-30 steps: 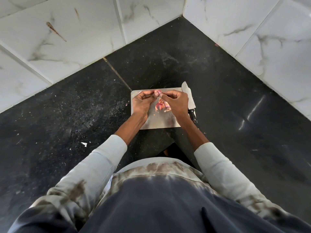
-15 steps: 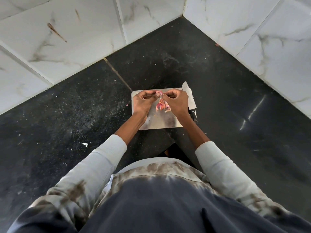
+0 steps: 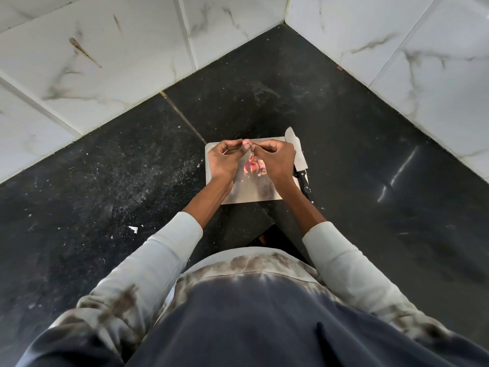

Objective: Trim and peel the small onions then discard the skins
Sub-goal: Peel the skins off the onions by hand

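White marble-patterned wall tiles fill the upper left of the frame, one carrying a brown streak. Below them the black speckled table runs across the frame, dusted with pale flecks; a small white scrap lies on it at centre left.

A pale cutting board sits on the table at frame centre. The left hand is over the board's left part, fingers curled, its fingertips pinching a small onion held above the board's far edge. The right hand meets it from the other side, thumb and forefinger closed on the same onion. Only a small pink part of the onion shows between the fingertips; whether it is fully peeled cannot be told.

On the board, between the two hands and below the held onion, lies a heap of pink onion skins, with a few loose bits just beside it.

A knife lies along the board's right edge, blade pointing to the upper part of the frame, its black handle partly hidden by the right wrist.

More white wall tiles close the upper right corner. Light sleeves and a dark-stained garment fill the lower frame.
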### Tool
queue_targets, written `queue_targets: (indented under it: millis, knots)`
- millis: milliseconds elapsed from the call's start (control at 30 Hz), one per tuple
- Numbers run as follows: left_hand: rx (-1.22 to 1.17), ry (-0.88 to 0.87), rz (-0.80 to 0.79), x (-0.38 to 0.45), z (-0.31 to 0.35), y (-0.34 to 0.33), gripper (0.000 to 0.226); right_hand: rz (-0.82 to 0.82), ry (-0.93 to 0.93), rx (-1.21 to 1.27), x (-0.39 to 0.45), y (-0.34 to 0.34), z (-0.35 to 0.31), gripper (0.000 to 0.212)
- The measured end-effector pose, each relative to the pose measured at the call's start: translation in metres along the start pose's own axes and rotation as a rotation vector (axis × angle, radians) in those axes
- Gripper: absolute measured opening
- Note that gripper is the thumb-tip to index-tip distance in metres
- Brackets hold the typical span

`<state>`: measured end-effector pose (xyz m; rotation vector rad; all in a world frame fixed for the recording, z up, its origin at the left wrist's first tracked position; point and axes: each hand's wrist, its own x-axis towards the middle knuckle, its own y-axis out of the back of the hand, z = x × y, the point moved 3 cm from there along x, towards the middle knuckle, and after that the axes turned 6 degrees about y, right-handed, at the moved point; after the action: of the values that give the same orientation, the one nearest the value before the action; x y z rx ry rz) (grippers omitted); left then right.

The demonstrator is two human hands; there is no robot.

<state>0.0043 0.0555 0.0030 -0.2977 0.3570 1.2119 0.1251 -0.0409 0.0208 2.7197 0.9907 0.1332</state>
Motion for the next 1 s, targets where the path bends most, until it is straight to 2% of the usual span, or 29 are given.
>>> queue_targets:
  millis: [267,600,733,833,1000]
  knots:
    - [0.063,-0.039,-0.071,0.005,0.005,0.004,0.028,-0.052,-0.02,-0.096,0.009,-0.002,0.002,0.021]
    - [0.013,0.033,-0.177,0.013,0.001,0.01,0.032,-0.183,-0.075,-0.066,0.016,0.003,0.01,0.027]
    - [0.013,0.043,-0.173,0.012,0.0,0.01,0.032,-0.178,-0.067,-0.079,0.016,0.003,0.009,0.025]
    - [0.067,0.015,-0.145,0.01,0.002,0.01,0.028,-0.174,-0.031,-0.056,0.013,0.002,0.006,0.015]
    - [0.148,-0.053,-0.133,0.009,0.004,0.008,0.028,-0.122,0.013,-0.057,0.012,0.0,0.005,0.024]
